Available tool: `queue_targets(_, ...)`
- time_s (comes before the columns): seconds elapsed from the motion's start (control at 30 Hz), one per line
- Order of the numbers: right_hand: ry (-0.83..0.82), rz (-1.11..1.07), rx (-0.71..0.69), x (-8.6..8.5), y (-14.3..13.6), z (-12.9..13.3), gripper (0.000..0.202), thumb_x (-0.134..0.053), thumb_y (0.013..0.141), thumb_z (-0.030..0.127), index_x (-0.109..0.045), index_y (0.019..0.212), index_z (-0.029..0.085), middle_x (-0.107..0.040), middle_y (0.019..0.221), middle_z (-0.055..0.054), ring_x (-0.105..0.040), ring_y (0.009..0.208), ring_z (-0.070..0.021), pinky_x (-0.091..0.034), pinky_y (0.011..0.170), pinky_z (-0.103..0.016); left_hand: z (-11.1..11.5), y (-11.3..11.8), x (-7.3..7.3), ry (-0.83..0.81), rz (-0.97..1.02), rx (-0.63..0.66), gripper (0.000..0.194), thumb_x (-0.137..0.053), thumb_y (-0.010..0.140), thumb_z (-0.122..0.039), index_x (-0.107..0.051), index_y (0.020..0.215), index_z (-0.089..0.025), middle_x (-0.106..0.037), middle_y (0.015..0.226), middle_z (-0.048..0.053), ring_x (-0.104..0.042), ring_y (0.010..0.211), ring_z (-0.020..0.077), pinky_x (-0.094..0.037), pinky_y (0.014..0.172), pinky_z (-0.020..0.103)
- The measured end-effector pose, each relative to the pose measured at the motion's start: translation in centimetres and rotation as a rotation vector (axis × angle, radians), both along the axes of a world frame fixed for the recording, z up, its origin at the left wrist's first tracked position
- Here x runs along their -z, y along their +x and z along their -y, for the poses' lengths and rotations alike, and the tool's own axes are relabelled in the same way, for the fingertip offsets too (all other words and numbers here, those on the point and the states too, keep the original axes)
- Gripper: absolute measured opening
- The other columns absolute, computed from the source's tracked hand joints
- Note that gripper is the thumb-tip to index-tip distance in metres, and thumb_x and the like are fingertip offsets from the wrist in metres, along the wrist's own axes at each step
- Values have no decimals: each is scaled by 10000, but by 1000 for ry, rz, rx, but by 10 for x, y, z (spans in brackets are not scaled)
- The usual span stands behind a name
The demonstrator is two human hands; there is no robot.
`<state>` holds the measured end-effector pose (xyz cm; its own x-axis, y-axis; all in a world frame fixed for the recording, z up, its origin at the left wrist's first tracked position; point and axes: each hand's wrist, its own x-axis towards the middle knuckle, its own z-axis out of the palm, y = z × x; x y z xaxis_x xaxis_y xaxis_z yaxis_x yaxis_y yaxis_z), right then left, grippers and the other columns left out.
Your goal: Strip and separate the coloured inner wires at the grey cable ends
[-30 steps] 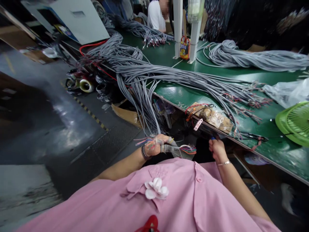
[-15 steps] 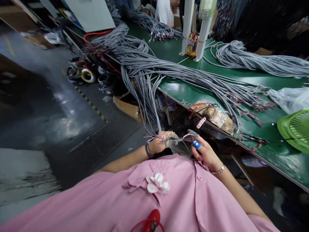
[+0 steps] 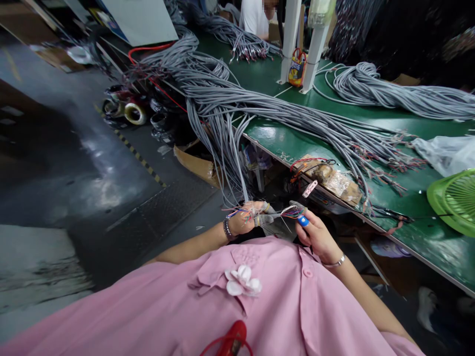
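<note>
Head view, lower middle: the left hand (image 3: 243, 221) squeezes a gray cable (image 3: 276, 215), its colored wires (image 3: 292, 212) pointing right, pinched by the right hand (image 3: 319, 238).

a grey multicore cable (image 3: 275, 215) is gripped by the left hand (image 3: 243, 221), its coloured wires (image 3: 292, 212) pinched by the right hand (image 3: 319, 238); grey cables (image 3: 282, 111) are spread across a green workbench (image 3: 269, 133).

I wear a pink buttoned shirt (image 3: 159, 301), a white flower (image 3: 243, 280), a dark left wristband (image 3: 227, 229), a silver-coloured right bracelet (image 3: 337, 261), and blue and grey covers (image 3: 303, 221) on my fingers (image 3: 262, 219).
</note>
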<state>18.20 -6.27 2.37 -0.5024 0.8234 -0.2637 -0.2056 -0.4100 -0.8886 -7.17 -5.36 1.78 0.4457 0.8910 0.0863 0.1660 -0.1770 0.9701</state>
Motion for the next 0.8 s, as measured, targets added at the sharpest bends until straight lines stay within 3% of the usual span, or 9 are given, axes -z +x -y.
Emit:
queue_targets(0.13, 35, 120, 81, 3, -10, 1, 365, -578, 909, 501, -598, 1113, 199, -372, 496, 100, -201, 375, -53, -158, 350, -198, -3, 2, -1, 18, -27, 65, 341, -647, 866, -438, -741, 964, -125, -731, 861, 97, -657, 786, 171, -517, 722, 247)
queue_targets(0.23, 49, 183, 151, 15, -10, -8, 321, -592, 891, 491, -593, 1026, 199, -392, 512, 91, -237, 377, -51, -171, 353, -193, -4, 3, -10, 24, -47, 113, 349, -649, 864, -439, -754, 954, -119, -734, 839, 106, -657, 753, 169, -516, 690, 238)
queue_targets(0.3, 39, 235, 313, 28, 0, -21, 249, -613, 870, 438, -554, 945, 209, -389, 516, 95, -253, 376, -52, -179, 350, -185, -3, 1, -16, 4, -27, 190, 363, -675, 841, -454, -767, 924, -112, -738, 822, 117, -668, 731, 175, -522, 679, 239)
queue_targets(0.37, -14, 320, 586, 41, 16, -34, 247, -630, 833, 409, -457, 828, 232, -360, 492, 112, -256, 360, -59, -183, 326, -180, -1, -1, -20, -17, 18, 288, 381, -707, 810, -472, -776, 903, -109, -745, 829, 130, -689, 747, 193, -538, 708, 254)
queue_targets(0.43, 32, 318, 726, 49, 31, -40, 240, -602, 850, 412, -432, 840, 243, -360, 502, 118, -251, 366, -63, -211, 324, -171, 2, -2, -21, -33, 67, 278, 390, -719, 797, -484, -779, 897, -111, -751, 840, 133, -704, 769, 204, -548, 729, 263)
queue_targets(0.5, 106, 282, 619, 50, 36, -36, 242, -594, 868, 432, -455, 839, 236, -400, 528, 104, -271, 376, -61, -241, 332, -173, 3, -2, -18, -36, 99, 147, 390, -711, 806, -482, -775, 902, -110, -749, 821, 125, -703, 748, 194, -548, 702, 256)
queue_targets(0.6, 201, 248, 485, 38, 28, -21, 263, -584, 898, 461, -551, 1003, 222, -405, 536, 95, -306, 395, -66, -260, 356, -176, 2, 2, -10, 16, 88, -35, 361, -732, 795, -453, -769, 899, -109, -744, 793, 110, -695, 719, 180, -541, 672, 245)
queue_targets(0.7, 224, 200, 455, 24, 15, -13, 331, -614, 889, 465, -576, 1107, 218, -386, 532, 97, -315, 411, -66, -262, 373, -175, -1, 7, -4, 98, 65, -67, 314, -772, 767, -397, -763, 898, -111, -746, 824, 109, -697, 741, 177, -542, 706, 249)
queue_targets(0.8, 141, 150, 438, 18, 10, -18, 293, -671, 844, 471, -590, 943, 208, -437, 568, 79, -292, 404, -49, -251, 365, -182, -1, 12, -3, 132, 64, -71, 307, -818, 720, -364, -756, 866, -102, -739, 818, 108, -689, 733, 164, -531, 717, 241)
